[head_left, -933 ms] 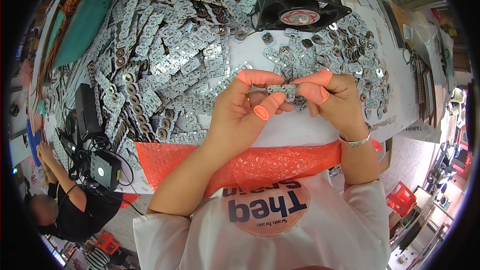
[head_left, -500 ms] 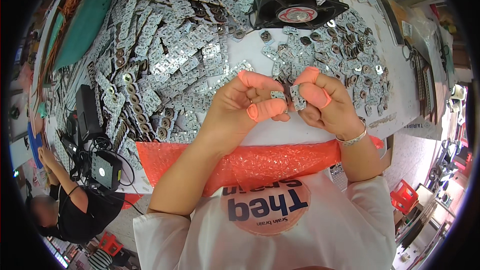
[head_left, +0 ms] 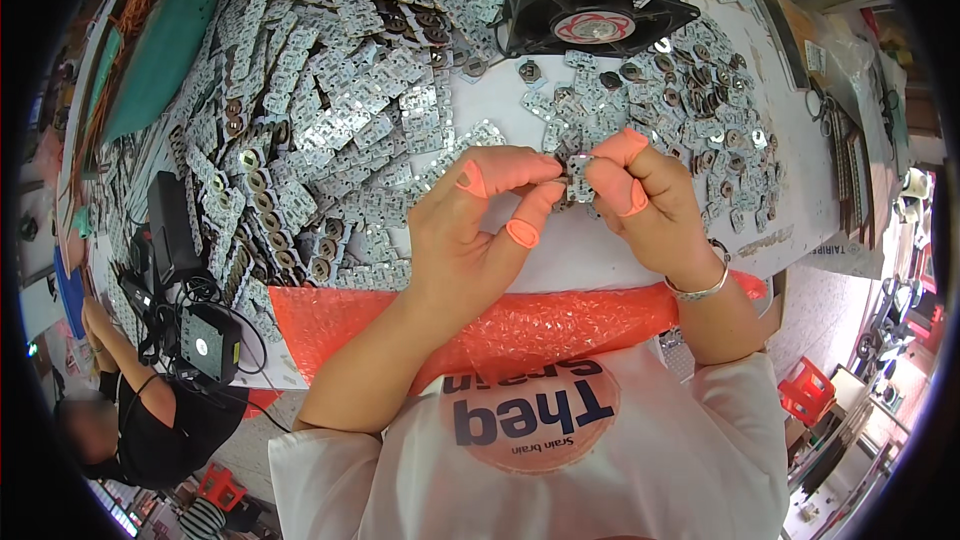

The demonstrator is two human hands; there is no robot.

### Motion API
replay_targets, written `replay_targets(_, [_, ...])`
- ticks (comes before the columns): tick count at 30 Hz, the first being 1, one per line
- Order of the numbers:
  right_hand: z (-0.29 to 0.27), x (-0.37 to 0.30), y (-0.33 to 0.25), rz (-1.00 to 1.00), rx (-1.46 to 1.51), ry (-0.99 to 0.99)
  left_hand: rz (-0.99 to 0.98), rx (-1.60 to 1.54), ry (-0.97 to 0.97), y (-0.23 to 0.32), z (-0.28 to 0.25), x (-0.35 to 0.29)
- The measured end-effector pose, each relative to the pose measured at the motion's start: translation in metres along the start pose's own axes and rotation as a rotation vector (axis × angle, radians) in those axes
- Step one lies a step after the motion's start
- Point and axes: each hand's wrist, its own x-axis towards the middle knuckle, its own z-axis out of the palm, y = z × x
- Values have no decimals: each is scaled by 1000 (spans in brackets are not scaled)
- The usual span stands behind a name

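Over the white table my hands meet, orange finger cots on the thumbs and index fingers. My right hand [head_left: 655,205] pinches a small pale circuit board [head_left: 579,186], its face partly hidden by the thumb. My left hand [head_left: 465,225] is closed too, thumb and index fingertips pressed together at that board's left edge. Whether a second piece sits between the left fingertips is too small to tell. Beyond the left hand lie piled strips of joined circuit boards [head_left: 350,105], many with round dark parts. Separate small boards [head_left: 705,125] are scattered beyond the right hand.
A black fan [head_left: 595,0] stands at the table's far side. Red bubble wrap [head_left: 560,325] lies along the near edge. At left are a black box [head_left: 210,340] with cables and a green sheet [head_left: 170,40]. Another person [head_left: 150,400] sits at lower left; scissors [head_left: 818,105] lie far right.
My left hand has turned and shifted slightly left, its thumb and index finger now stretched into a pinch. The board in my right hand has tilted, with the fingers closing further over it.
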Motion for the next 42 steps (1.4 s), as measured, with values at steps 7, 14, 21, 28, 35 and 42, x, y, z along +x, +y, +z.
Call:
replay_targets(7, [3, -3, -1, 64, 62, 31, 121, 90, -7, -1, 1, 5])
replay_targets(14, [-5, 2, 2, 28, -2, 63, 46, 144, -25, 4, 2, 6])
replay_targets(21, [-11, 4, -2, -73, -314, 130, -22, 171, -97, 6, 1, 5])
replay_targets(28, [-8, 2, -3, 33, -73, -21, -176, -160, -156, -1, -3, 4])
replay_targets(35, [-4, 4, -6, 229, 281, -67, -414, -613, -78, 8, -1, 5])
replay_targets(42, [-3, 4, -4, 264, 289, -81, -576, -628, -101, 11, -5, 6])
